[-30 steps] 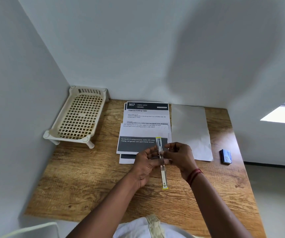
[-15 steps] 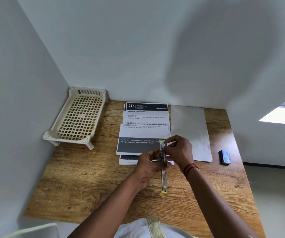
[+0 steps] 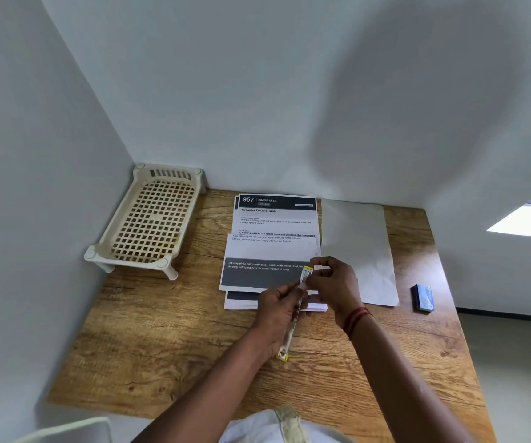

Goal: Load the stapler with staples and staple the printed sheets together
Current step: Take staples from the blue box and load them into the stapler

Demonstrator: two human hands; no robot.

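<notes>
A slim metal stapler with yellow ends lies swung open in a long line above the wooden table. My left hand grips its middle. My right hand pinches at its far yellow end; whether staples are between the fingers is too small to tell. The printed sheets lie stacked loosely just beyond my hands, their near edge partly hidden by them. A small blue staple box rests at the right side of the table.
A blank white sheet lies to the right of the printed ones. A cream plastic lattice tray on short legs stands in the back left corner. Walls close the table at the back and left.
The stapler has tilted, its near end swinging left and toward me. My right hand has shifted up to the far yellow tip; my left hand keeps its grip.
</notes>
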